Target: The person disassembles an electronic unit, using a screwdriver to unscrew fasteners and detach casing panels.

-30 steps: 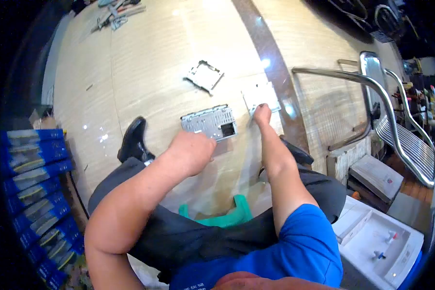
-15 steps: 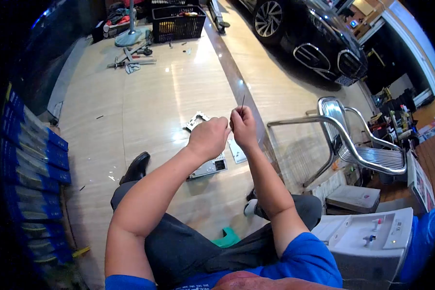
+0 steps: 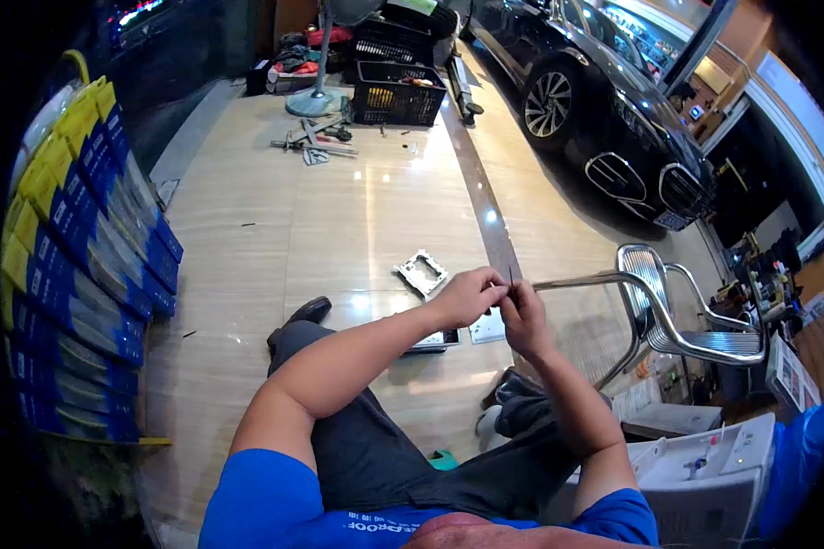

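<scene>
My left hand [image 3: 472, 298] and my right hand [image 3: 525, 320] meet in front of me above the floor, fingers closed in a pinch. A thin dark rod [image 3: 511, 274] sticks up from the right fingertips; its lower part is hidden. What the left fingertips pinch, if anything, is too small to make out. Below and beyond the left hand lies a white square frame [image 3: 422, 273] with an open middle. A white flat panel [image 3: 488, 328] rests under the hands. My left forearm partly covers a pale box-like unit [image 3: 438, 342].
Blue-and-yellow packages [image 3: 92, 247] hang at left. A metal chair [image 3: 659, 302] stands at right, near a white water dispenser [image 3: 705, 467]. Farther off are a black car [image 3: 604, 119], a black crate [image 3: 399, 93] and scattered tools [image 3: 316, 139]. A green object [image 3: 443, 459] lies between my legs.
My view has tilted up and shifted left, so the scene sits lower and further right. The hands have come together, and less of the thin rod shows above the right fingers.
</scene>
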Motion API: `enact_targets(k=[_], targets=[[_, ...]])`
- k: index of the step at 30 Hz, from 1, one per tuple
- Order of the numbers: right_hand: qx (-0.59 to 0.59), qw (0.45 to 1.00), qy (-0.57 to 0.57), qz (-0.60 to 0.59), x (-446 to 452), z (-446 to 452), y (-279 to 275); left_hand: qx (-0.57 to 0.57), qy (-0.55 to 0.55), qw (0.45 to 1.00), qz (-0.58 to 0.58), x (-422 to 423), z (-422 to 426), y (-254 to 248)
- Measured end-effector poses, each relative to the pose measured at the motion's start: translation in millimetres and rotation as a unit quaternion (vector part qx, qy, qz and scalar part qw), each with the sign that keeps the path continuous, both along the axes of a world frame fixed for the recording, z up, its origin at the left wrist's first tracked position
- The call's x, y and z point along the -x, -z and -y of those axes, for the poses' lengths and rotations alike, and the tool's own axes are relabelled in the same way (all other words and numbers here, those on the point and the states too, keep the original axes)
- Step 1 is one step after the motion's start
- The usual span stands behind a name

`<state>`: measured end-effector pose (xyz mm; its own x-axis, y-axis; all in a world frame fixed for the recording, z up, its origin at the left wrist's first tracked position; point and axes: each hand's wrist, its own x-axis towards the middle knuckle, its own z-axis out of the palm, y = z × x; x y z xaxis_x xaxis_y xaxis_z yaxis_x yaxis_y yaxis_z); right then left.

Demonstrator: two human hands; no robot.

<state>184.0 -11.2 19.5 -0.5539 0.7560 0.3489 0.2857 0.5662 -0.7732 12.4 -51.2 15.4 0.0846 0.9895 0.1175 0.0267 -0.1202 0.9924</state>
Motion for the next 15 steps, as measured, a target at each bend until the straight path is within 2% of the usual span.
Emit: enact_targets(k=[1,5,6,7,9,12,15], targets=[[0.008,1.000,0.002,-0.031,-4,7,-1,0.031,0.015,0.999,0.023,-4,5,-3],[0.012,1.000,0.018,0.001,-22,28,7,0.093,0.067,0.993,0.029,-11,19,1],[-0.005,1.000,0.024,-0.019,-19,41,0,0.087,0.078,0.993,0.035,-12,23,6],[-0.021,0.999,0.016,-0.021,-25,36,17,0.080,0.087,0.992,0.040,-12,26,11],[-0.026,0.999,0.027,0.017,-24,51,14,0.085,0.093,0.992,0.026,-9,40,11],[0.009,0.999,-0.025,0.029,-26,60,24,0.083,0.113,0.990,0.006,-1,58,20],[0.034,0.997,-0.052,0.045,-25,76,29,0.123,0.075,0.989,0.028,-4,81,42]])
